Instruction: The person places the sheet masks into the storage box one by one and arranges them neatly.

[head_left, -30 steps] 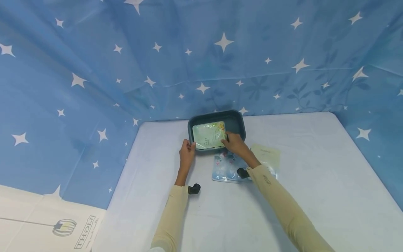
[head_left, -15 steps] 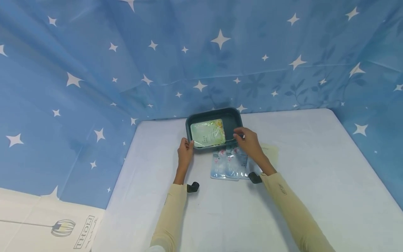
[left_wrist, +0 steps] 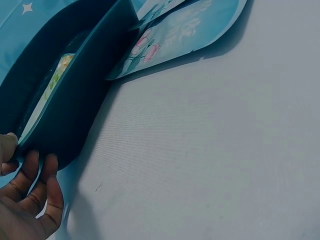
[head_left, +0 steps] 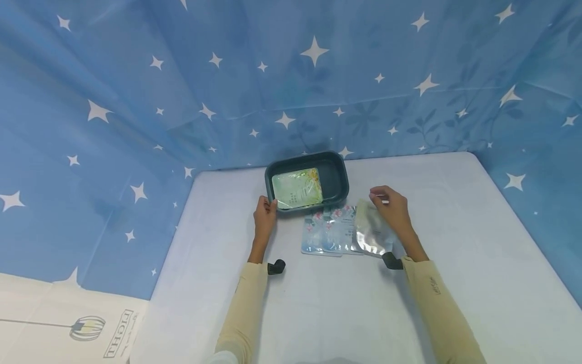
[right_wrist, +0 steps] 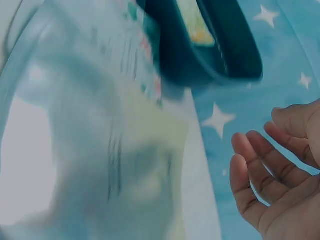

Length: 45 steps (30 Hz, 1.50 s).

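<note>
A dark green plastic tray [head_left: 337,184] stands near the back of the table, with a flat pale green sachet [head_left: 297,189] lying in its left part. My left hand [head_left: 265,220] pinches the tray's near left corner, thumb over the rim and fingertips against the outer wall [left_wrist: 75,115]. My right hand [head_left: 394,211] is held above a shiny pale yellow and silver sachet [head_left: 370,233], its fingers loosely bent and nothing between them. Two blue flowered sachets [head_left: 313,236] overlap in front of the tray, and the yellow one lies at their right.
A white cloth [head_left: 318,313] covers the table. Blue star-printed curtains [head_left: 245,101] hang right behind it and along both sides. Black wrist mounts [head_left: 276,267] stick out from the sleeves. A printed cream panel [head_left: 68,323] is at the lower left.
My right hand has let go of the green sachet in the tray and moved right, over the yellow and silver sachet. The left hand has kept its hold on the tray.
</note>
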Each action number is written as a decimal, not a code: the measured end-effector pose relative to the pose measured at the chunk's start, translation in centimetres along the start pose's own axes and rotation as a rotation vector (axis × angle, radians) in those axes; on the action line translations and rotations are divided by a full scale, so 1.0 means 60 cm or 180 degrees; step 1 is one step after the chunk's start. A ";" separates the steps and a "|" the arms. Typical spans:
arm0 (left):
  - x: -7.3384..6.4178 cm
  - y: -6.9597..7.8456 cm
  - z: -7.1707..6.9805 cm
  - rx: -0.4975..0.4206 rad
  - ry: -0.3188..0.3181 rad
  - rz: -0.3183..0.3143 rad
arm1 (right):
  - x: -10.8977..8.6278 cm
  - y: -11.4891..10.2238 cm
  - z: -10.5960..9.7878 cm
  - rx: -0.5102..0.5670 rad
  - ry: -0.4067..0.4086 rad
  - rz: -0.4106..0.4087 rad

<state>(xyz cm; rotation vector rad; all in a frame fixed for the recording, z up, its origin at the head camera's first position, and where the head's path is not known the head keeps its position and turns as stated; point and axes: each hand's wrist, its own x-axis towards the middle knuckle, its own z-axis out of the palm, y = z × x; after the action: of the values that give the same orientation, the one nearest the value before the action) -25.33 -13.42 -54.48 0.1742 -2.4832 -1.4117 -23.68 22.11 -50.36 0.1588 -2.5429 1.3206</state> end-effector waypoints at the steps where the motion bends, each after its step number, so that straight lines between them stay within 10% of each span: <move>1: 0.001 0.001 0.000 0.0004 -0.0004 -0.0008 | -0.003 0.007 -0.006 -0.0014 -0.0001 0.0049; 15: 0.019 0.007 0.000 -0.0045 -0.0015 0.0010 | -0.020 0.086 -0.076 -0.0391 -0.0055 0.0945; 45: 0.005 -0.005 0.003 -0.0080 -0.0048 -0.0111 | -0.027 0.114 -0.058 -0.0620 -0.0250 0.1048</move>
<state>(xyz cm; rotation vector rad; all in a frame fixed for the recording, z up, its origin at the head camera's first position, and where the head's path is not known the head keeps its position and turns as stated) -25.69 -13.53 -54.77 0.2035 -2.4847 -1.4627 -22.98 28.87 -54.28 -0.2625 -2.8361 1.1792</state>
